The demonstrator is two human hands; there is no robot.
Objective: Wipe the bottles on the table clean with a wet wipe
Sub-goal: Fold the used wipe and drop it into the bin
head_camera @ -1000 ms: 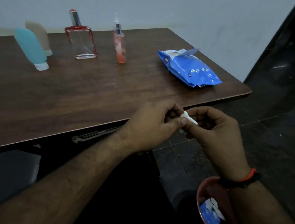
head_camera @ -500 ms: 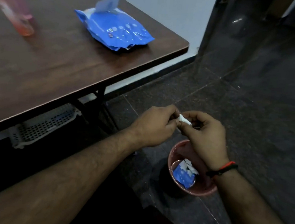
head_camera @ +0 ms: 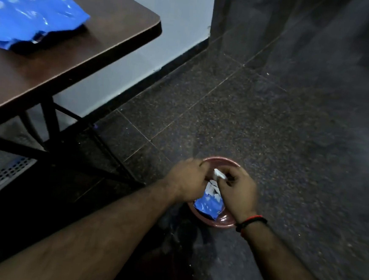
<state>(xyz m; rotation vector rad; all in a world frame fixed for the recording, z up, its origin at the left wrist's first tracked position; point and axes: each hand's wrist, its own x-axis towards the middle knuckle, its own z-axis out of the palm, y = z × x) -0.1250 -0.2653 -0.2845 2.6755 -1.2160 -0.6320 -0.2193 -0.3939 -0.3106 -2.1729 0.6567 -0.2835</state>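
Since half a second ago we have swung right and down: the bottles have left the frame, and the table (head_camera: 80,50) with the blue wipe pack (head_camera: 30,15) sits cut off at upper left. Our right hand (head_camera: 236,194) pinches the balled wet wipe (head_camera: 218,174) over the red bin (head_camera: 221,223). Our left hand (head_camera: 186,179) is curled beside it; blur hides whether it touches.

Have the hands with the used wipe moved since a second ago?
Yes. Both hands, pinching the wipe, moved from beside the table edge down over the red bin on the floor.
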